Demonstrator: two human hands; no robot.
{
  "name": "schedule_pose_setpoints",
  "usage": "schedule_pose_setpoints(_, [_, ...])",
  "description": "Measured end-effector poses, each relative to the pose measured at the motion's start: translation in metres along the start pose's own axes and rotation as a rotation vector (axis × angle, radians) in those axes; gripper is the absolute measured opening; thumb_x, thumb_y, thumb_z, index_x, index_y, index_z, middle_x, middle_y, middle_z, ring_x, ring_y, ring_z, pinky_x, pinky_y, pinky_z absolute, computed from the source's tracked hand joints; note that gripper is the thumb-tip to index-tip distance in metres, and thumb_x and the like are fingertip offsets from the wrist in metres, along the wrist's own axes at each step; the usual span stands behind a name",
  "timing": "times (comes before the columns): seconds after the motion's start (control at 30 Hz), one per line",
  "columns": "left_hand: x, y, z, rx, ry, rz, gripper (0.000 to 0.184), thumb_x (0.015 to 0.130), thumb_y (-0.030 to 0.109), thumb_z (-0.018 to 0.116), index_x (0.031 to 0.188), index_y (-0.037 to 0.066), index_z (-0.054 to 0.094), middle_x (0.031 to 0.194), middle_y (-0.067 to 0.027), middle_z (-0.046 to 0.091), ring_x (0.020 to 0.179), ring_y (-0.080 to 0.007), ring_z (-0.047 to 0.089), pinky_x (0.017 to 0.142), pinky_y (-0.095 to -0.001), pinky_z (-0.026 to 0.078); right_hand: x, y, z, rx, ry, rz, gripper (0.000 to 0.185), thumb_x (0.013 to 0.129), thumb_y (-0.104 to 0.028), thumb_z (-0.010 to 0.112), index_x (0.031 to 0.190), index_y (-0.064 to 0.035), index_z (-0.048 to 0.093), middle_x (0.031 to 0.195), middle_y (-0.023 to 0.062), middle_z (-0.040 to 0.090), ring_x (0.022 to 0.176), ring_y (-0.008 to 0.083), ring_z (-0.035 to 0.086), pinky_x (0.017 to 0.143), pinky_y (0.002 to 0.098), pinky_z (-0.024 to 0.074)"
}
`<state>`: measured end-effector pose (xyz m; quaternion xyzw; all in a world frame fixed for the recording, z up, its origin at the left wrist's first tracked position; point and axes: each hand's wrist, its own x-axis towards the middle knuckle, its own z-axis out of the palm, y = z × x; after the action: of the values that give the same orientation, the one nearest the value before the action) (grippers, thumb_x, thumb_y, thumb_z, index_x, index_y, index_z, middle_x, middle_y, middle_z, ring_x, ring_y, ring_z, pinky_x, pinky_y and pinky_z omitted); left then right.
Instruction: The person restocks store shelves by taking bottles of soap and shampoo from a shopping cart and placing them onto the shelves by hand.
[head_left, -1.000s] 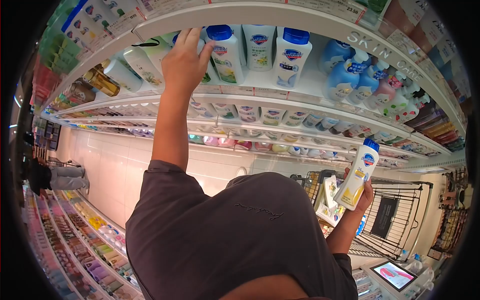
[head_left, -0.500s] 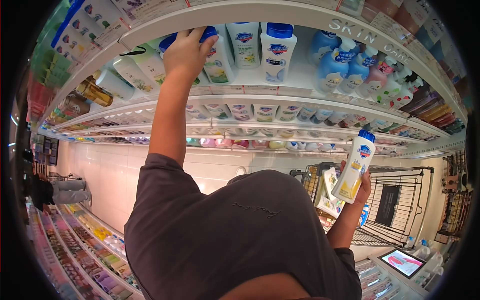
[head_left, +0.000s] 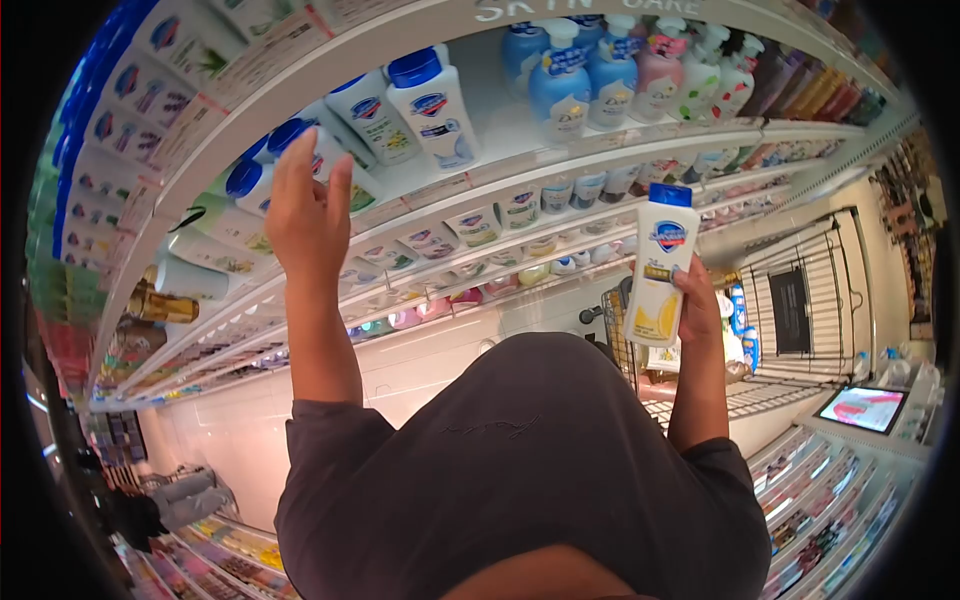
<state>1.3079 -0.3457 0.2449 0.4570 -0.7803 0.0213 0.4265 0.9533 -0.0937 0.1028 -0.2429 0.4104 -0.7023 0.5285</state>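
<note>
My right hand (head_left: 701, 298) is wrapped around the side of a white body wash bottle (head_left: 658, 268) with a blue cap and a yellow picture low on its front. The bottle stands nearly upright, its label towards me. My left hand (head_left: 308, 205) is raised at the shelf edge, fingers stretched and thumb apart, holding nothing. It partly hides a blue-capped bottle (head_left: 330, 160) behind it; whether the fingertips touch it I cannot tell. Farther right on that shelf stand a green-labelled bottle (head_left: 375, 120) and a blue-labelled bottle (head_left: 437, 110).
Blue pump bottles (head_left: 565, 85) stand farther along the shelf (head_left: 500, 150). A wire shopping cart (head_left: 800, 290) with goods inside is beyond my right hand. A lit screen (head_left: 862, 408) sits at the lower right. Another person's legs (head_left: 190, 500) show at the left.
My left hand has come off the blue cap it was on and drawn back from the shelf. My right hand has raised the bottle slightly and turned it more upright. The view has rotated.
</note>
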Motion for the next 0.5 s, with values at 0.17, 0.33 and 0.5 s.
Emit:
schedule_pose_setpoints(0.17, [-0.029, 0.062, 0.033, -0.57, -0.409, 0.213, 0.056, 0.085, 0.022, 0.075, 0.133, 0.003, 0.054, 0.122, -0.0129, 0.063, 0.084, -0.02, 0.062, 0.073, -0.0316, 0.052, 0.01, -0.004, 0.033, -0.035, -0.073, 0.063, 0.068, 0.078, -0.019, 0.072, 0.136, 0.0028, 0.044, 0.125, 0.0174, 0.061, 0.11, 0.0264, 0.064, 0.095, 0.04, 0.0528])
schedule_pose_setpoints(0.33, [-0.028, 0.104, 0.05, -0.756, -0.721, 0.187, 0.066, 0.087, 0.023, 0.073, 0.143, 0.003, 0.045, 0.128, -0.0147, 0.06, 0.099, -0.0199, 0.062, 0.085, -0.0302, 0.051, 0.025, -0.005, 0.071, -0.051, -0.342, 0.156, 0.067, 0.079, -0.015, 0.073, 0.138, 0.0012, 0.046, 0.126, 0.0124, 0.061, 0.114, 0.0209, 0.061, 0.099, 0.0361, 0.047])
schedule_pose_setpoints(0.5, [-0.017, 0.102, 0.062, -0.91, -0.978, -0.088, 0.069, 0.079, 0.031, 0.081, 0.134, 0.001, 0.053, 0.114, -0.0145, 0.066, 0.086, -0.0191, 0.063, 0.079, -0.0309, 0.051, 0.031, -0.006, 0.086, -0.044, -0.448, 0.238, 0.069, 0.08, -0.015, 0.074, 0.14, 0.0007, 0.045, 0.127, 0.0131, 0.061, 0.116, 0.0215, 0.06, 0.101, 0.0367, 0.0463])
